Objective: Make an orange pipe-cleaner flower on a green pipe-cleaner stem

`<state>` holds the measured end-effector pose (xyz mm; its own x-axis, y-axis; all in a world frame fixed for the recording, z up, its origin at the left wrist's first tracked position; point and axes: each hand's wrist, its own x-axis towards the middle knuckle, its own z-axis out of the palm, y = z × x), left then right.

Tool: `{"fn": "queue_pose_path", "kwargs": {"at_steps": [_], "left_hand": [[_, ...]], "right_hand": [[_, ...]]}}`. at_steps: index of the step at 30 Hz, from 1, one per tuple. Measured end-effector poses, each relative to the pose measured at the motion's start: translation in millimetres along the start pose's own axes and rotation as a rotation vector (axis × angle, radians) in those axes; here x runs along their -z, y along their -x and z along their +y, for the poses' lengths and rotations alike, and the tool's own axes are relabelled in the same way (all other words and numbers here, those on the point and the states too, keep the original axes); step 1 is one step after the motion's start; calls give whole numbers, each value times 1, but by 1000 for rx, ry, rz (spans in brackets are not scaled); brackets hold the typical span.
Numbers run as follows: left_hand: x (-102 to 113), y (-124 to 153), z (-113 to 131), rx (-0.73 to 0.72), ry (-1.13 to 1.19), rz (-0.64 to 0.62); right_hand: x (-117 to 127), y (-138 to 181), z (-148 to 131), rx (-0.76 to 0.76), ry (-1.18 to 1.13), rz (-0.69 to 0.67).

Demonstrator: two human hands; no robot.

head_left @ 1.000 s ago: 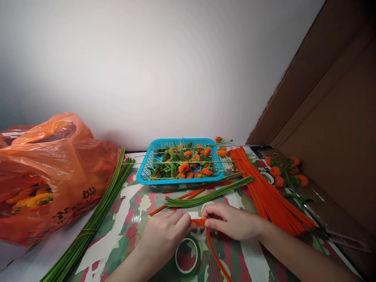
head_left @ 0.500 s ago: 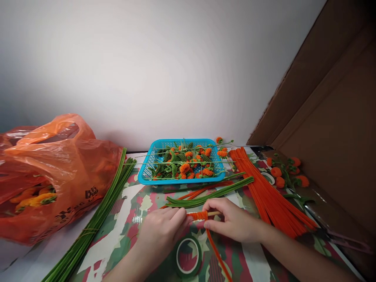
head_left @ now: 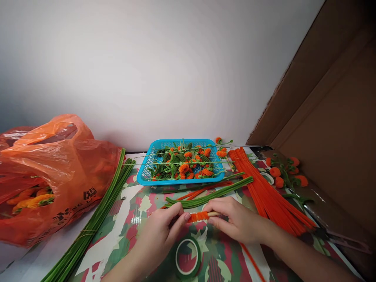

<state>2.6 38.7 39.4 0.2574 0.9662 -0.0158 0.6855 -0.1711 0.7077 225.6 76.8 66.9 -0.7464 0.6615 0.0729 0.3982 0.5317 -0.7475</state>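
An orange pipe cleaner (head_left: 198,217) is coiled around a thin wooden stick (head_left: 214,214), held level above the table between my hands. My left hand (head_left: 163,227) grips the coil's left end, thumb and curled fingers closed on it. At the other end, my right hand (head_left: 235,219) pinches the bare stick beside the coil. The loose orange tail (head_left: 252,261) runs out below my right wrist toward the lower right. Just below the coil lies a roll of green tape (head_left: 200,260). Several green pipe cleaners (head_left: 211,196) lie behind my fingers.
A blue basket (head_left: 180,182) of orange and green pieces stands at the back. Orange pipe cleaners (head_left: 270,196) fan out at right, near finished orange flowers (head_left: 276,172). An orange plastic bag (head_left: 96,164) and a green pipe cleaner bundle (head_left: 96,221) occupy the left.
The orange tail has swung right, from hanging below the coil to passing under my right wrist. My left thumb has shifted up along the coil, and the left fingers have rolled back.
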Motion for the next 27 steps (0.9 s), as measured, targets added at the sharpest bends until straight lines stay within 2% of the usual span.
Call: {"fn": "queue_pose_path", "kwargs": {"at_steps": [7, 12, 15, 18, 20, 23, 27], "left_hand": [[7, -2, 12, 128, 283, -106], [11, -2, 16, 179, 478, -181], [13, -1, 15, 133, 539, -297], [16, 0, 13, 64, 409, -379], [18, 0, 11, 41, 236, -361], [18, -1, 7, 26, -22, -263], [13, -1, 6, 27, -193, -149]], "right_hand": [[8, 0, 3, -123, -225, -98], [6, 0, 9, -65, -392, -60], [4, 0, 12, -50, -496, -153], [3, 1, 14, -101, -429, -208], [0, 1, 14, -131, -288, -124], [-6, -1, 14, -119, -31, 63], [-16, -3, 17, -87, 173, 198]]}}
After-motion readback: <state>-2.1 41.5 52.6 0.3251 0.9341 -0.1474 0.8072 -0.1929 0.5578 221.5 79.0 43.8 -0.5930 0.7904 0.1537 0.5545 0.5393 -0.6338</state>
